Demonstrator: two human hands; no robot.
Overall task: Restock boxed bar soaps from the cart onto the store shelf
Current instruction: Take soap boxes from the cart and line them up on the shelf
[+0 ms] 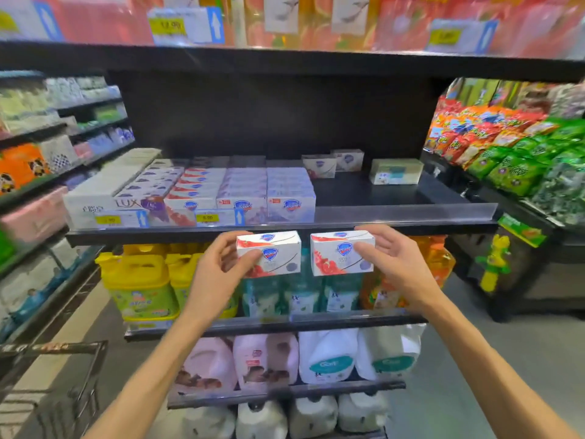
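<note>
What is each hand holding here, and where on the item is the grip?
Each holds one soap box. Left hand pinches the left soap box at its left end; right hand pinches the right soap box at its right end.

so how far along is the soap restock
Done: the black shelf already carries packed rows of white boxed soaps on its left. In hand: the left hand and right hand each grip one white-and-red soap box just below the shelf edge. Left: placing both and filling the bare right side.
</note>
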